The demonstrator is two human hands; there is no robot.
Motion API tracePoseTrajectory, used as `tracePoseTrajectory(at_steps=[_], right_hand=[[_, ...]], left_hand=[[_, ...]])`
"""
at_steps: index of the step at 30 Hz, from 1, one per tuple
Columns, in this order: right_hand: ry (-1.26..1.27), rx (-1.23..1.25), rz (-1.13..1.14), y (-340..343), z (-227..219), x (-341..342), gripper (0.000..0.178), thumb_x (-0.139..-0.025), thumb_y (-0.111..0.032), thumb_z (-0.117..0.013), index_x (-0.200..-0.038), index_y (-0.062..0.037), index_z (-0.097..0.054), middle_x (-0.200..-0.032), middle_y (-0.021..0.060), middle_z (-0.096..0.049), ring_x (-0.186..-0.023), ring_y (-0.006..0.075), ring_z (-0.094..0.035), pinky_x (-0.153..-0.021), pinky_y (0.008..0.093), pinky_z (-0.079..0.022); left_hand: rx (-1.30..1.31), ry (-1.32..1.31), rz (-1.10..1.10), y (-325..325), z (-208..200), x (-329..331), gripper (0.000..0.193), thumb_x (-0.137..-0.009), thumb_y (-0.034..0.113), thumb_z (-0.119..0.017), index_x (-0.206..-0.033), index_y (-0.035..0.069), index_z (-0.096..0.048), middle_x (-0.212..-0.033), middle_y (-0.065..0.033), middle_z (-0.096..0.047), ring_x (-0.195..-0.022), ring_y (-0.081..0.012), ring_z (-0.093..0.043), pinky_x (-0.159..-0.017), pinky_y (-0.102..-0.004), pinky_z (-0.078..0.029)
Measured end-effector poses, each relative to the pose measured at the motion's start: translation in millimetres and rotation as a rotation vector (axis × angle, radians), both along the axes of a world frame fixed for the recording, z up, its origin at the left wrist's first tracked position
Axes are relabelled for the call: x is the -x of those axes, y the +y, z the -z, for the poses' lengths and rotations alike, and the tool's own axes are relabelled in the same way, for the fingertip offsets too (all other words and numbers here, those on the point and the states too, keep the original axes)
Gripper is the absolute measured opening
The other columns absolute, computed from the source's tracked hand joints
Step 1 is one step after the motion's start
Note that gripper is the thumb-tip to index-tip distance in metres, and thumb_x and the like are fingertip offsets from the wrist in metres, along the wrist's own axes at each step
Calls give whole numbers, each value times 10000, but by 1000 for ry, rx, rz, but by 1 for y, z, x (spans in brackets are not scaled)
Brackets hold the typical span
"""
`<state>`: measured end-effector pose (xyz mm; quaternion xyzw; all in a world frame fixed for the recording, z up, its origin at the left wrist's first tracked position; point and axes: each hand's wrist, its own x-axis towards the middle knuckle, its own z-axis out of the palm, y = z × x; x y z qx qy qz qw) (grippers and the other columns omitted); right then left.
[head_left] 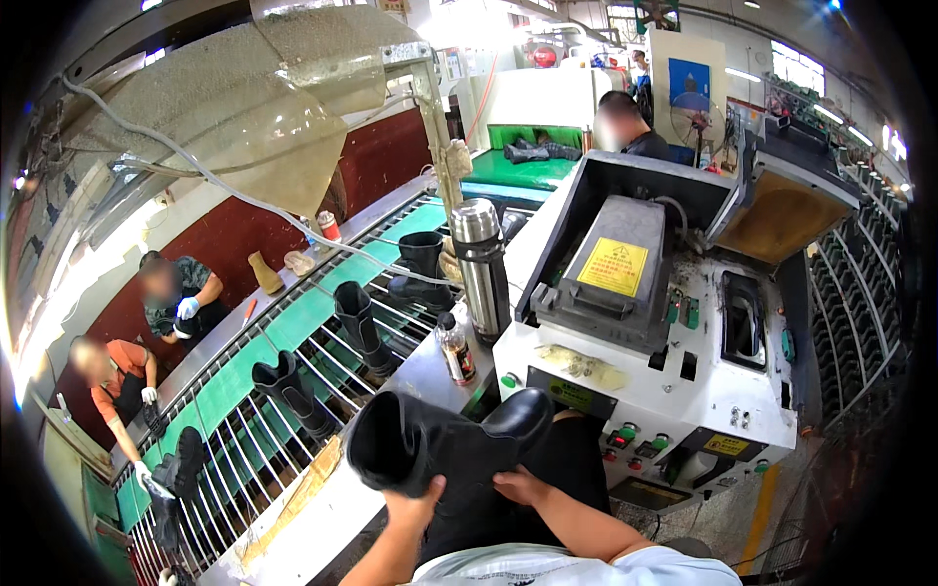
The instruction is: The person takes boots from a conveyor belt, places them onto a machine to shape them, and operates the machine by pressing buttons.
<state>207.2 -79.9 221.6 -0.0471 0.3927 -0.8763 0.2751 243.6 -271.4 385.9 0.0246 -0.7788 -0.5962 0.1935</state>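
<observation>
Held in front of my body is a black boot (pixel 459 444), lying on its side with its wide shaft opening at the left and its rounded toe at the right. My left hand (pixel 417 503) grips the underside of the shaft, thumb against the leather. Farther right, my right hand (pixel 525 485) holds the boot's lower edge, below the foot part. The fingers of both hands are partly hidden by the boot. Just beyond it, a small dark bottle (pixel 454 349) stands on the metal ledge, with a steel thermos (pixel 479 269) behind it.
At the right stands a white machine (pixel 635 381) with buttons and a raised lid (pixel 782 200). Left, several black boots (pixel 362 322) stand along a barred conveyor with a green strip (pixel 283 332). Two people work across it; another person (pixel 630 127) is behind the machine.
</observation>
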Motion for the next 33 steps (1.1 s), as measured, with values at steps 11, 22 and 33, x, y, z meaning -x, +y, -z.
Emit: tracePoseTrajectory(at_steps=[11, 22, 33], right_hand=[[931, -927, -775, -9, -134, 16, 449, -884, -372, -622, -1195, -48, -616, -1109, 150, -655, -992, 287, -631, -843, 340, -501], [1588, -873, -689, -39, -229, 81, 479, -726, 13, -527, -1174, -118, -637, -1243, 70, -603, -984, 310, -624, -808, 393, -494], [1446, -810, -70, 14, -193, 72, 263, -652, -184, -814, -739, -68, -595, -1064, 94, -546, -1001, 282, -535, -884, 378, -426]], left_hand=[[-123, 37, 245, -55, 45, -17, 656, -703, 29, -755, -1299, -19, -486, -1278, -136, -556, -1150, -227, -551, -1009, -359, -416], [-191, 2, 420, -53, 33, -7, 784, -679, 125, -827, -1345, -7, -435, -1308, -126, -532, -1206, -231, -514, -1050, -391, -379], [-211, 115, 433, -49, 29, 3, 674, -733, 66, -749, -1330, -14, -447, -1313, -140, -533, -1221, -248, -508, -1049, -382, -370]])
